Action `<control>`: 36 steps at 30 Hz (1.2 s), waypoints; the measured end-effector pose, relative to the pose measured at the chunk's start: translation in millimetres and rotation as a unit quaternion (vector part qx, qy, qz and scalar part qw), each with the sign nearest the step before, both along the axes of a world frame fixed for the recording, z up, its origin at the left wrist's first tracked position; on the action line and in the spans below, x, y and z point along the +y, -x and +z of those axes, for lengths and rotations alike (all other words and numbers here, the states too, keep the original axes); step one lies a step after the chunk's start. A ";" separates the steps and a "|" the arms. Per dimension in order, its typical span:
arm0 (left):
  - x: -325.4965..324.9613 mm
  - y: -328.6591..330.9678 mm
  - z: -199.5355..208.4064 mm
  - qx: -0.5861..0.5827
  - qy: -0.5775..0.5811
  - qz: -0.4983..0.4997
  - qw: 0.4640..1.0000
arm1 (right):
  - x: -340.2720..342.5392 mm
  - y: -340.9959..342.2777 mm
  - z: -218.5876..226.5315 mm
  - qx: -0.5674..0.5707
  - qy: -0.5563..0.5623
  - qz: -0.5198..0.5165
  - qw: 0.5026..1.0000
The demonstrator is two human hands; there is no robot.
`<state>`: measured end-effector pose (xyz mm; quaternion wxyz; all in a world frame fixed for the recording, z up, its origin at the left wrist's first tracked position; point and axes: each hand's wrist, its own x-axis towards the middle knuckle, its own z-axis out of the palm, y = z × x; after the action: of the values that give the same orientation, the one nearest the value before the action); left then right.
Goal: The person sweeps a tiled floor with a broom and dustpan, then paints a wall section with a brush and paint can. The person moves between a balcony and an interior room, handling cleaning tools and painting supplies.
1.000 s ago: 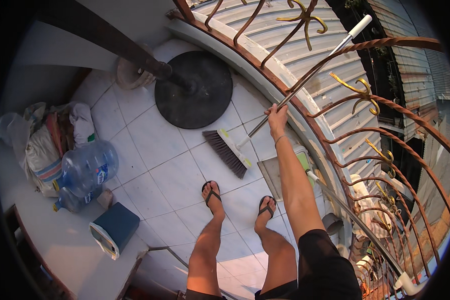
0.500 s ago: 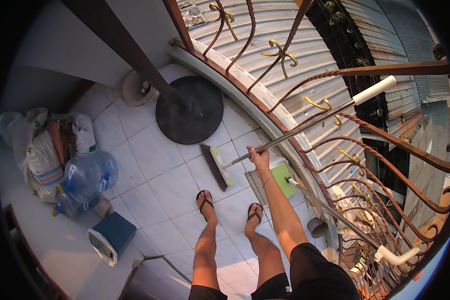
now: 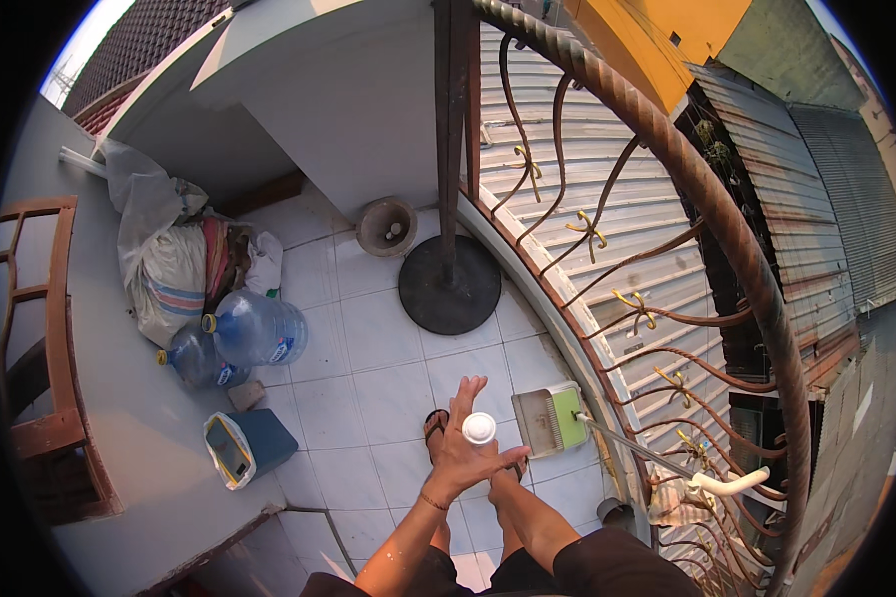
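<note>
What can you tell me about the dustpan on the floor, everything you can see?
The dustpan lies on the white tiled floor, open edge facing left. Its front tray is greyish, its back bright green; both look like plastic. A slim, metal-looking pole slants right from the green part, ending in a bent, off-white grip. No hand touches it; whether the grip meets the railing is unclear.

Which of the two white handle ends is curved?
The rightmost end, topping the pole of the green dustpan; it bends, while the other end, at the left hand, looks round.
</note>
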<state>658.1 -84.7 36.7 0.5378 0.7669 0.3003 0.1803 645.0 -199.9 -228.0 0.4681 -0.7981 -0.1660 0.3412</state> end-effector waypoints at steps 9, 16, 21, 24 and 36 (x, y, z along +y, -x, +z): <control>-75.1 132.5 116.1 -0.028 0.130 0.178 0.975 | -198.9 -1.5 92.6 0.433 -0.035 -0.331 0.838; -184.4 236.1 192.6 -0.082 0.052 0.332 0.938 | -348.1 -104.7 277.8 0.044 -0.054 -0.477 0.876; -246.3 286.6 249.4 -0.097 0.006 0.464 0.880 | -287.0 -194.0 342.4 0.032 -0.148 -0.461 0.874; -289.1 352.9 246.4 -0.197 -0.047 0.517 0.832 | -250.7 -213.7 340.2 0.052 0.014 -0.509 0.859; -480.0 520.8 295.0 -0.298 -0.099 0.716 0.623 | -215.2 -45.4 329.1 0.126 -0.078 -0.154 0.977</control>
<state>137.2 -564.7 331.6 0.2198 0.2616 0.5582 0.7561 690.4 -415.1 101.1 0.5930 -0.7258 -0.0075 0.3486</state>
